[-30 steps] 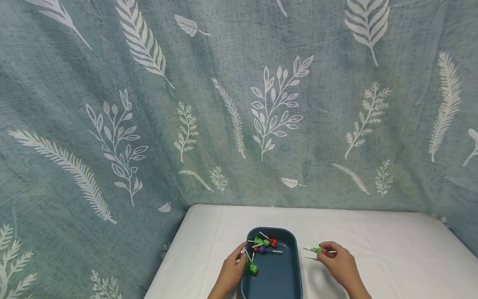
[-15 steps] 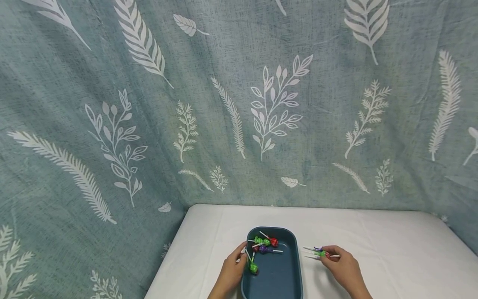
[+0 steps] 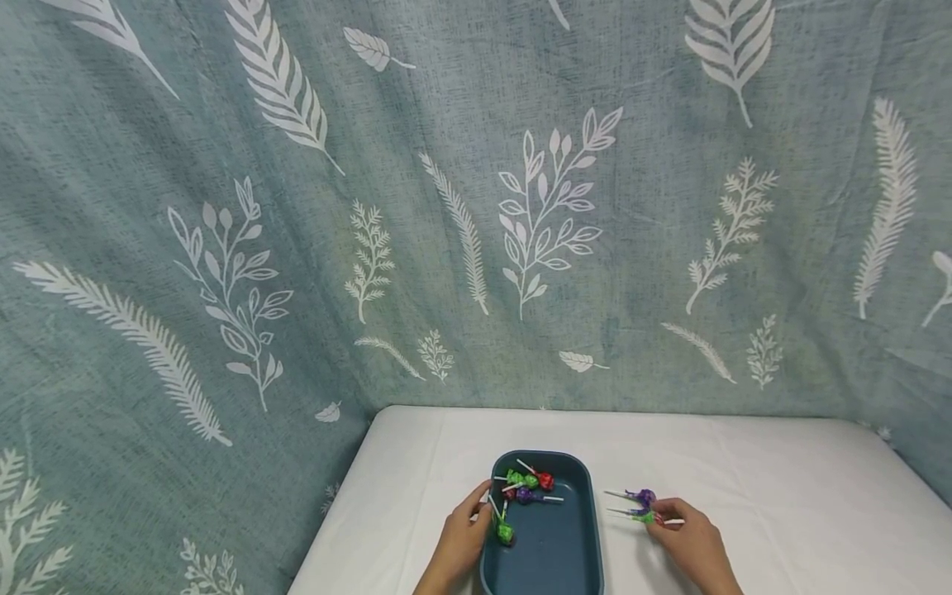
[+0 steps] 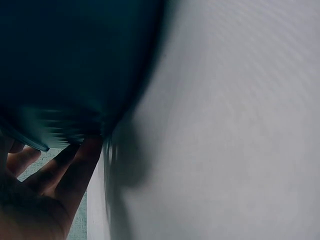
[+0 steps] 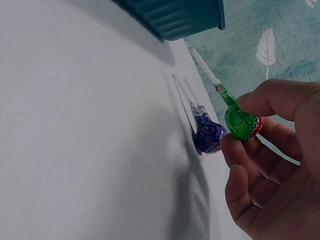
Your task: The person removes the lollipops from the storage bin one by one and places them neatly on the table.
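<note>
Lollipops are what your hands work among. Your right hand [image 5: 272, 165] pinches a green-wrapped lollipop [image 5: 240, 122] between thumb and fingertips, closing on its round, crinkly foil head; its thin white stick juts out past your thumb toward the tray, off the cloth. A sliver of red wrapper shows tucked behind the green head, deeper in your grip. Just below your pinch, near your fingertips, a purple-wrapped lollipop [image 5: 207, 136] lies loose on the white tablecloth [image 5: 75, 150], its glossy printed head almost against your index finger and its stick pointing away from you.

In the head view that same pair sits at your right fingertips: the purple one [image 3: 643, 496] just beyond the green one [image 3: 644, 516].

Your left hand [image 3: 463, 539] curls round the near-left rim of the teal plastic tray [image 3: 554, 554], thumb hooked over the edge, fingers underneath against the ribbed outer wall as the left wrist view shows [image 4: 60, 172]. The tray is a rounded rectangle with smooth, matte walls. Right beside your left thumb lies a green lollipop [image 3: 504, 533] inside the tray; farther from that grip, toward the far wall, a small cluster rests: green [image 3: 519, 479], red [image 3: 545, 481] and purple [image 3: 525, 495] foil heads with white sticks crossing.
</note>
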The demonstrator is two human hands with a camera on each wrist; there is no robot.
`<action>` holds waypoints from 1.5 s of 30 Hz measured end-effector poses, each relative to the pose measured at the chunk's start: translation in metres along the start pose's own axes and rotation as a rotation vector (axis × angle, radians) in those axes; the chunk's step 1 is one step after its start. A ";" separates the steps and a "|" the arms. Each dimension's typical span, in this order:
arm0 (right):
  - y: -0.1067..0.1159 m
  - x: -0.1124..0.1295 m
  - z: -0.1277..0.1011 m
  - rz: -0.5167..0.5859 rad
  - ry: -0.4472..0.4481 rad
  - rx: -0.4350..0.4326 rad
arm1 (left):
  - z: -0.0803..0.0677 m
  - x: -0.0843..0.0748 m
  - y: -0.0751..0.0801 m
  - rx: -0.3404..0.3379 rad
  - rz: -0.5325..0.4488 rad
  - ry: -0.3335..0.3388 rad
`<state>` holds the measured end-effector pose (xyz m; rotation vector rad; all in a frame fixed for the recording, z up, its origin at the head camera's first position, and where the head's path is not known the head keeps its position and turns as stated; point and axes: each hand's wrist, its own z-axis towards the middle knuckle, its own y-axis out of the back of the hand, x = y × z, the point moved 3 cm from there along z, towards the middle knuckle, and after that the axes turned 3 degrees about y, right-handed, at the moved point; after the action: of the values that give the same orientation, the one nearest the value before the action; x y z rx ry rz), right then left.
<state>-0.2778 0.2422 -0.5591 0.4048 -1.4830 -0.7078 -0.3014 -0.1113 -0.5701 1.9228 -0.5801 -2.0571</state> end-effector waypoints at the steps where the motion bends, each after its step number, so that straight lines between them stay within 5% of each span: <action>1: 0.000 -0.002 0.000 0.000 -0.003 0.004 | 0.000 0.000 0.000 0.000 -0.002 0.001; 15: -0.003 -0.014 -0.002 -0.048 -0.074 0.084 | -0.002 -0.001 0.000 -0.017 -0.002 -0.033; 45: -0.005 -0.017 -0.004 -0.061 -0.077 0.093 | -0.002 0.000 -0.001 -0.011 0.012 -0.035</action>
<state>-0.2744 0.2485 -0.5752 0.4997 -1.5860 -0.7113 -0.2993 -0.1111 -0.5705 1.8766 -0.5853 -2.0863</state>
